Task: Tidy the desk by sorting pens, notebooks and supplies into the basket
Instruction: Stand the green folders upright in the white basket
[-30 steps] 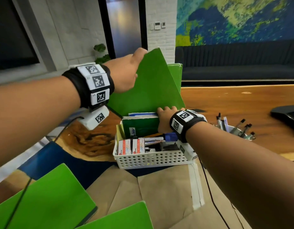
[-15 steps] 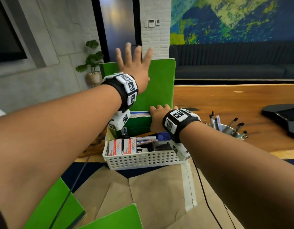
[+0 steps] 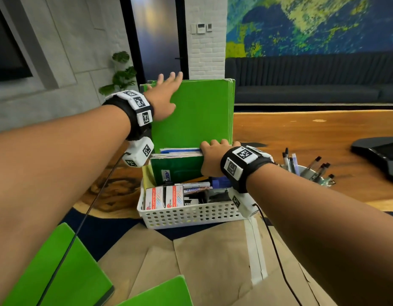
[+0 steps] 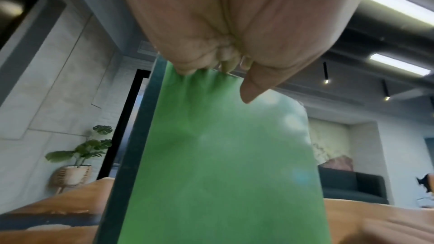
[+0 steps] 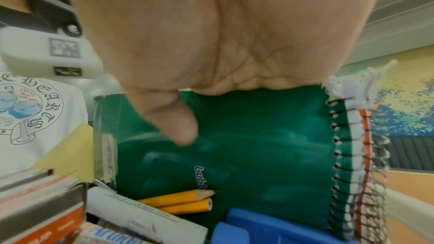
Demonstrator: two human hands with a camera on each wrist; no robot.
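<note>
A white perforated basket (image 3: 186, 215) stands on the wooden desk. Tall bright green notebooks (image 3: 197, 113) stand upright at its back. My left hand (image 3: 165, 93) lies flat against the front cover near the top left corner, fingers straight and spread; in the left wrist view the palm (image 4: 223, 25) presses the green cover (image 4: 223, 155). My right hand (image 3: 213, 157) grips the top edge of a dark green spiral notebook (image 5: 258, 146) standing in the basket, thumb (image 5: 178, 123) on its front cover and fingers curled over the top.
White-and-orange boxes (image 3: 164, 197), markers, yellow pencils (image 5: 183, 201) and a blue item (image 5: 258, 229) fill the basket's front. More green notebooks (image 3: 54, 272) and brown envelopes (image 3: 202, 261) lie near me. A cup of pens (image 3: 306, 171) and a black object (image 3: 378, 155) sit at the right.
A second ago my left hand held the tall green notebook tilted; it now stands upright in the basket with that hand flat against it. My right hand has stayed put.
</note>
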